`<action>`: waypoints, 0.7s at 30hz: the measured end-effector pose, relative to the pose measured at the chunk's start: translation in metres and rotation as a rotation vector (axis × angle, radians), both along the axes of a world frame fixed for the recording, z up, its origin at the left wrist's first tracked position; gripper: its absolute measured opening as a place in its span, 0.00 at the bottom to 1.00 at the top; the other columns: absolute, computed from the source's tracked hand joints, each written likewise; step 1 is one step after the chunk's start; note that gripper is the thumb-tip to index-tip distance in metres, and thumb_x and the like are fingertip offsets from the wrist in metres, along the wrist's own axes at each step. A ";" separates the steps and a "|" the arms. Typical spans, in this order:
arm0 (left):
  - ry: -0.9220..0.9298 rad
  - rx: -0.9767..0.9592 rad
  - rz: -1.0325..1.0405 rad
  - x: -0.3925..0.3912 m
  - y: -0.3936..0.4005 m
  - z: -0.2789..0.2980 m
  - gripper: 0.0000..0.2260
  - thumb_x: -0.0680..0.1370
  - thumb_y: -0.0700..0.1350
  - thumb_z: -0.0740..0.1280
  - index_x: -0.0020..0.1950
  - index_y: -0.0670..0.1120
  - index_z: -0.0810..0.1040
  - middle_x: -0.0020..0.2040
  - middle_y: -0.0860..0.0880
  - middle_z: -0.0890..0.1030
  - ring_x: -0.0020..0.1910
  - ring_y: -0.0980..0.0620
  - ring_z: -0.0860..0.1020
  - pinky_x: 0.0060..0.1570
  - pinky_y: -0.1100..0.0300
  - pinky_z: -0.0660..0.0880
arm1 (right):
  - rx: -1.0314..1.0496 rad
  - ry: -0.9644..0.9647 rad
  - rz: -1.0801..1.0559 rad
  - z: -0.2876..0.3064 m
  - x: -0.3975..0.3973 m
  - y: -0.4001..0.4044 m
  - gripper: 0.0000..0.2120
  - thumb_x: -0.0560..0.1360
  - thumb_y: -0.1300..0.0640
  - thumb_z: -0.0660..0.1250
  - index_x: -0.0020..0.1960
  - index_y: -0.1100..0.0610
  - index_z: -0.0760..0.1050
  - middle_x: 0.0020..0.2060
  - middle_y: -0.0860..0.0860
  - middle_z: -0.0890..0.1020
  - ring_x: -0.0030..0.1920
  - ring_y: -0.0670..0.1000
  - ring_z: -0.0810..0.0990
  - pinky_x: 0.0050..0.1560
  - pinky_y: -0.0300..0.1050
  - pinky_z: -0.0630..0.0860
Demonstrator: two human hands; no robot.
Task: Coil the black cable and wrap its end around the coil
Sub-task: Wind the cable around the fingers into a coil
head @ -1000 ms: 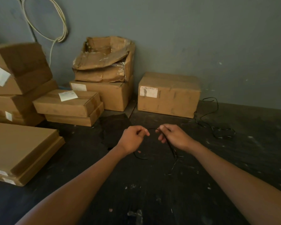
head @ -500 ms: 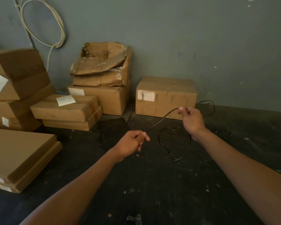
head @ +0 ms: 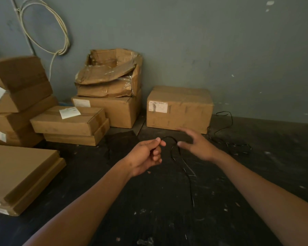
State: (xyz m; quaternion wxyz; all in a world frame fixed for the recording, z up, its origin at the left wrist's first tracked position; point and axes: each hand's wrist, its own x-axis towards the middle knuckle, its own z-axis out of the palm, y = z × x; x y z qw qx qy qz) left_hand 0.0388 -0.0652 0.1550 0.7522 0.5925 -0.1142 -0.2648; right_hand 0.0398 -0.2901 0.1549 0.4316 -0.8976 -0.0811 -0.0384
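A thin black cable [head: 169, 137] arcs from the fingertips of my left hand [head: 148, 153] over to the thumb of my right hand [head: 197, 146]. From there it hangs in a loose strand toward the dark floor. My left hand pinches the cable between thumb and forefinger. My right hand is blurred, with its fingers spread, just right of the arc; the cable passes by its thumb, not gripped. More of the cable lies tangled on the floor [head: 238, 148] to the right and runs up behind a box.
Cardboard boxes line the wall: one closed box [head: 180, 109] straight ahead, a crushed stack [head: 110, 86] left of it, flat boxes [head: 68, 121] and a large flat carton [head: 20, 173] at left. A white cable coil [head: 60, 32] hangs on the wall.
My right hand has let go of the cable, opened, and swung back down toward my left hand. The taut stretch between the hands has slackened into a small arc.
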 end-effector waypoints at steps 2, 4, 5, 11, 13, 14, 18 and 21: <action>0.022 -0.066 -0.027 -0.001 -0.005 0.005 0.11 0.83 0.47 0.58 0.53 0.43 0.78 0.31 0.50 0.70 0.30 0.54 0.70 0.41 0.57 0.72 | 0.076 0.069 0.138 -0.007 0.000 0.009 0.18 0.78 0.53 0.66 0.67 0.43 0.73 0.68 0.46 0.74 0.69 0.47 0.70 0.68 0.50 0.67; 0.052 -0.129 -0.061 -0.002 -0.007 0.008 0.11 0.82 0.45 0.59 0.56 0.42 0.78 0.33 0.49 0.72 0.32 0.54 0.72 0.40 0.57 0.73 | 0.136 0.074 0.143 -0.013 0.000 0.015 0.10 0.80 0.52 0.63 0.59 0.46 0.79 0.57 0.47 0.82 0.60 0.46 0.78 0.62 0.50 0.71; 0.067 -0.159 -0.089 -0.002 -0.007 0.009 0.12 0.82 0.44 0.59 0.59 0.42 0.78 0.34 0.49 0.74 0.33 0.54 0.73 0.40 0.58 0.74 | 0.169 0.073 0.121 -0.014 -0.001 0.017 0.09 0.81 0.52 0.61 0.55 0.47 0.80 0.50 0.47 0.83 0.53 0.46 0.80 0.57 0.50 0.72; 0.056 -0.167 -0.245 -0.007 -0.004 0.014 0.16 0.82 0.43 0.60 0.68 0.43 0.75 0.41 0.48 0.80 0.43 0.51 0.81 0.48 0.54 0.78 | 0.281 0.024 0.103 -0.011 -0.003 0.017 0.12 0.83 0.51 0.57 0.53 0.44 0.79 0.32 0.51 0.75 0.32 0.50 0.76 0.36 0.45 0.76; 0.063 -0.152 -0.232 -0.010 -0.007 0.016 0.15 0.81 0.44 0.61 0.65 0.43 0.79 0.38 0.48 0.79 0.44 0.50 0.81 0.49 0.52 0.78 | 0.283 -0.013 0.075 -0.010 -0.002 0.016 0.12 0.83 0.51 0.56 0.55 0.44 0.78 0.31 0.51 0.73 0.31 0.49 0.74 0.33 0.44 0.75; 0.068 -0.148 -0.220 -0.011 -0.009 0.017 0.14 0.81 0.45 0.61 0.62 0.43 0.80 0.36 0.48 0.78 0.43 0.49 0.81 0.50 0.51 0.78 | 0.289 -0.029 0.058 -0.009 -0.002 0.015 0.12 0.83 0.51 0.56 0.55 0.44 0.78 0.31 0.50 0.72 0.31 0.48 0.73 0.33 0.44 0.74; 0.078 -0.180 -0.227 -0.016 -0.015 0.022 0.11 0.80 0.47 0.62 0.54 0.44 0.82 0.34 0.49 0.78 0.43 0.49 0.82 0.50 0.50 0.79 | 0.289 -0.071 0.019 -0.007 -0.004 0.013 0.11 0.83 0.52 0.56 0.55 0.44 0.78 0.30 0.50 0.71 0.30 0.46 0.71 0.31 0.43 0.72; 0.087 -0.254 -0.279 -0.016 -0.017 0.026 0.10 0.80 0.47 0.63 0.54 0.45 0.81 0.41 0.47 0.82 0.47 0.48 0.82 0.52 0.48 0.78 | 0.312 -0.089 0.036 -0.005 -0.007 0.013 0.12 0.83 0.51 0.56 0.57 0.45 0.79 0.31 0.53 0.73 0.31 0.50 0.71 0.31 0.44 0.71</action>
